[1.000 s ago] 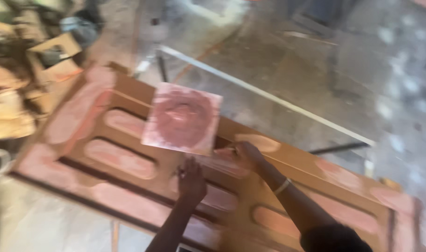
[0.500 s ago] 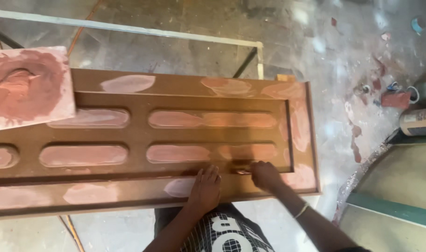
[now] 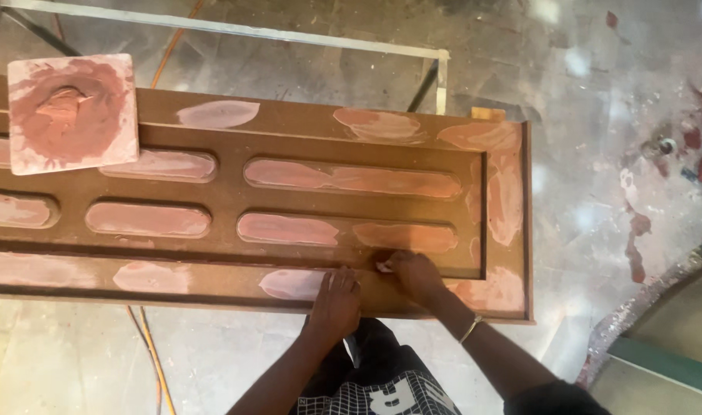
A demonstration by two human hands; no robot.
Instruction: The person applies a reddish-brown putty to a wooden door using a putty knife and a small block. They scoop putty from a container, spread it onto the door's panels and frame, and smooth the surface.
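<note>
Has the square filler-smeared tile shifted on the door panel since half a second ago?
No. The tile sits over the same upper recessed slot near the panel's far edge; only the camera view moved.

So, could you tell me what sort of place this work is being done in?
Probably a carpentry or door-finishing workshop. A brown panelled door patched with pinkish filler lies across a metal stand, a square board smeared with filler sits on it, and the concrete floor is stained.

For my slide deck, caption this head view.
Two hands press pinkish filler along a brown grooved panel.
</note>
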